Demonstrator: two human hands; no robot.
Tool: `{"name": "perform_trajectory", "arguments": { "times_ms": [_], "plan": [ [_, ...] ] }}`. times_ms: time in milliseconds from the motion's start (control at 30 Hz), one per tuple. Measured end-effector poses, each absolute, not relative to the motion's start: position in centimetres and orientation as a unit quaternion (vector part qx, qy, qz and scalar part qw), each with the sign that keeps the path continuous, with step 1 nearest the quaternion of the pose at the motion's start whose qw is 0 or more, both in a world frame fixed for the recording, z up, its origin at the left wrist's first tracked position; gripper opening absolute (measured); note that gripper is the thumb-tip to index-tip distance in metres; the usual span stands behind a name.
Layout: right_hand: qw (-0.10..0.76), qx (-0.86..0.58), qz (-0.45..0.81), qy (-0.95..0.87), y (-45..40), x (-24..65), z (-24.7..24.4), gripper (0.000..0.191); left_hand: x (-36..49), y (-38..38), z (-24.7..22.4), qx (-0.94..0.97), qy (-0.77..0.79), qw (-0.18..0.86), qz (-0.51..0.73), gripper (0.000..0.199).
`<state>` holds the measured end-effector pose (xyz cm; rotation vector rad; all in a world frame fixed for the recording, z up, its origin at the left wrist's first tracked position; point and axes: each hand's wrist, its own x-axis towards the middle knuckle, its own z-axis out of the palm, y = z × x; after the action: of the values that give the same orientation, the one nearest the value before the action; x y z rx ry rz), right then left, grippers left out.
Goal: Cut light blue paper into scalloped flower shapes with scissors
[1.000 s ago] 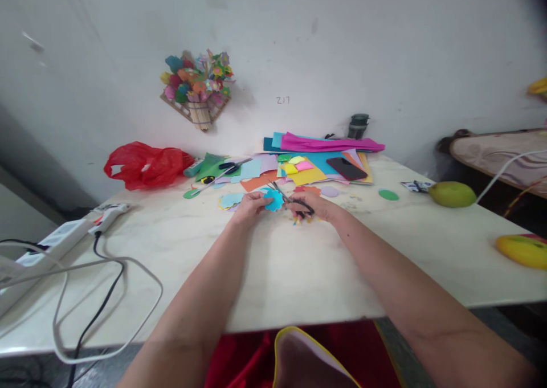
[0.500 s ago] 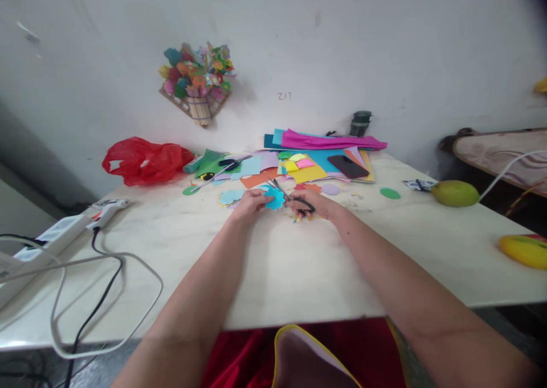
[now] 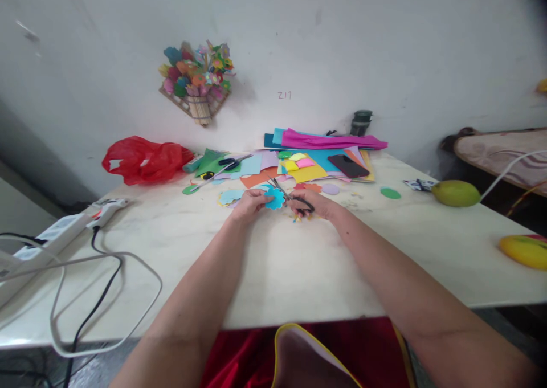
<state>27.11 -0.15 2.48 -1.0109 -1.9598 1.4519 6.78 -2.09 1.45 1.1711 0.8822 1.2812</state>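
Between thumb and fingers, my left hand [image 3: 253,204] pinches a blue paper flower [image 3: 276,199] with a scalloped edge. My right hand [image 3: 311,201] grips the dark handles of a pair of scissors [image 3: 284,192], whose blades point up and left along the flower's upper right edge. Whether the blades touch the paper I cannot tell. Small paper scraps [image 3: 297,219] lie on the table under my right hand. Light blue cut paper pieces [image 3: 231,196] rest just left of my left hand. Orange pieces [image 3: 310,188] and a lilac paper circle [image 3: 330,189] lie behind my right hand.
Coloured paper sheets [image 3: 252,164], a phone [image 3: 348,166] and another pair of scissors [image 3: 229,163] lie at the back. A red plastic bag [image 3: 145,161] sits back left. A power strip [image 3: 55,234] and loose cables [image 3: 137,257] occupy the left; mangoes [image 3: 456,194] are at right.
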Motion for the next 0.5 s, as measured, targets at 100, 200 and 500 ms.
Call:
{"name": "perform_trajectory", "arguments": {
  "times_ms": [100, 200, 500],
  "plan": [
    [0.248, -0.368, 0.537, -0.717, -0.07, 27.12, 2.36, 0.023, 6.74, -1.93, 1.32, 0.497, 0.377, 0.559, 0.547, 0.025],
    [0.251, -0.364, 0.534, -0.721, -0.06, 27.14, 2.34, 0.024, 6.66, -1.77, 1.15, 0.499, 0.379, 0.555, 0.547, 0.025],
    [0.248, -0.351, 0.512, -0.744, -0.37, 27.12, 2.85, 0.028, 6.8, -1.91, 1.28, 0.496, 0.371, 0.564, 0.546, 0.028]
  ]
}}
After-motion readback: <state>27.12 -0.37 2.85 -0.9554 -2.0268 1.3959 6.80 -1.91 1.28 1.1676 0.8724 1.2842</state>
